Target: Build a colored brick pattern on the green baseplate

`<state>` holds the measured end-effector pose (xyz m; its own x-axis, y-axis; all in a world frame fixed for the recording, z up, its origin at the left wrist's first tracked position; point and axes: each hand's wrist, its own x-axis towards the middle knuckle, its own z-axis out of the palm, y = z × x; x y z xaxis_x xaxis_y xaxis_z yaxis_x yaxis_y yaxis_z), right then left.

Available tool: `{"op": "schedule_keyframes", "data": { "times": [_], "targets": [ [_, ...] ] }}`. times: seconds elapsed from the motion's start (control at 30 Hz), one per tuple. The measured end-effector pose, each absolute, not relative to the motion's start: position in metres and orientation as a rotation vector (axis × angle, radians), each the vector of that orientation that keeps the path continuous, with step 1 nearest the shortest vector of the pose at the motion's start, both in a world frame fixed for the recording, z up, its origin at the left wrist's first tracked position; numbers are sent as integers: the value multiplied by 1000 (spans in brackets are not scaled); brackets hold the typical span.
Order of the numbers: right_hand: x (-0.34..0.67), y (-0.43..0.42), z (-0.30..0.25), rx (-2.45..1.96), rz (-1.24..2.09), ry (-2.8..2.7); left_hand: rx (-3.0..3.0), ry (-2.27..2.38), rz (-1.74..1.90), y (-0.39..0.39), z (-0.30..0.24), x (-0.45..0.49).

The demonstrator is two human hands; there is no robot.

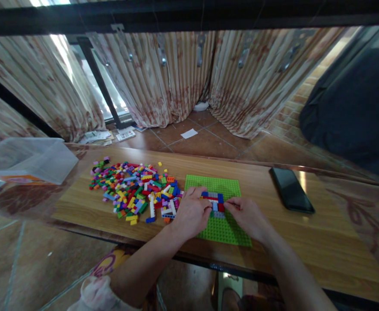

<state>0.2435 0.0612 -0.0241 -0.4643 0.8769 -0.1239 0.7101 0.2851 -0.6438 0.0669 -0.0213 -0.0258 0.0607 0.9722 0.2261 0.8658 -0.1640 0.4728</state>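
Observation:
A green studded baseplate point(226, 235) lies on the wooden table, bearing a low build of blue, red, grey and white toy bricks point(218, 206). From the left, my left hand point(192, 211) curls its fingers over the build's near side and grips at the bricks, covering part of them. At the opposite edge, my right hand point(249, 216) has thumb and fingertips pinched together against the red and blue bricks. Whether a loose brick sits between those fingertips is too small to tell. A pile of mixed toy bricks point(137, 185) spreads left of the baseplate.
A black phone point(291, 190) lies right of the baseplate on the wooden table point(332, 242). At the far left stands a clear plastic bin point(43, 155). Striped curtains point(176, 82) hang beyond the table, and papers point(97, 137) lie on the tiled floor.

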Motion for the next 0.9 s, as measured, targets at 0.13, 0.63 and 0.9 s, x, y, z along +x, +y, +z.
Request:
{"op": "schedule_keyframes", "data": {
  "times": [0.13,0.63,0.9],
  "targets": [
    [242,60,-25,-1451,944,-2294,2123,1917,765,-21,-26,69],
    [241,59,-20,-1486,991,-2307,2103,1950,756,-19,-26,77],
    [240,60,-18,-1552,1040,-2337,2065,1996,868,-17,-30,78]
  ]
}}
